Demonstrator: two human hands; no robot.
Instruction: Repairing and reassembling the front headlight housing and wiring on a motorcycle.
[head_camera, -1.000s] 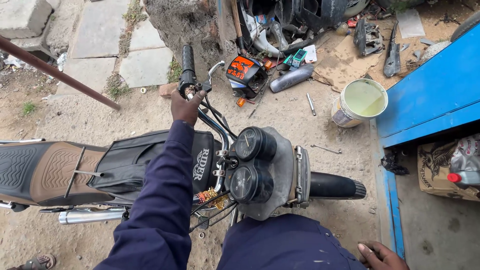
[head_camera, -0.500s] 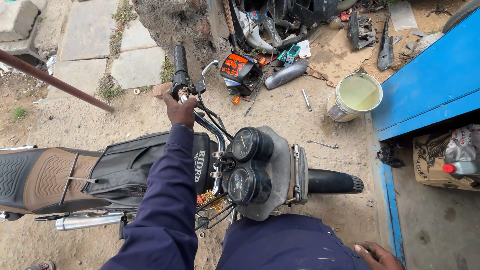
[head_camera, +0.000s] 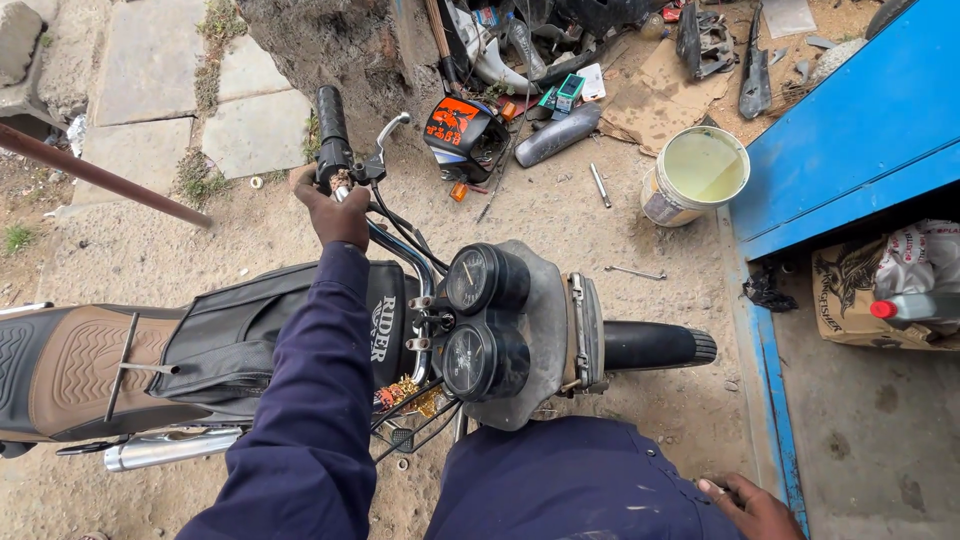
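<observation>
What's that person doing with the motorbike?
A person in dark blue clothes stands over a motorcycle on sandy ground. Their left hand grips the handlebar just below the black grip. Their right hand is down at the bottom edge, partly out of view, so what it holds can't be told. Two round gauges face up. Nearby lie a bucket of pale liquid, tools and bike parts.

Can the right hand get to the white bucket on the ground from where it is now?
Probably not without moving. The right hand is low beside the person's leg, and the white bucket stands far ahead, past the front tyre. The ground between them is mostly open.
</observation>
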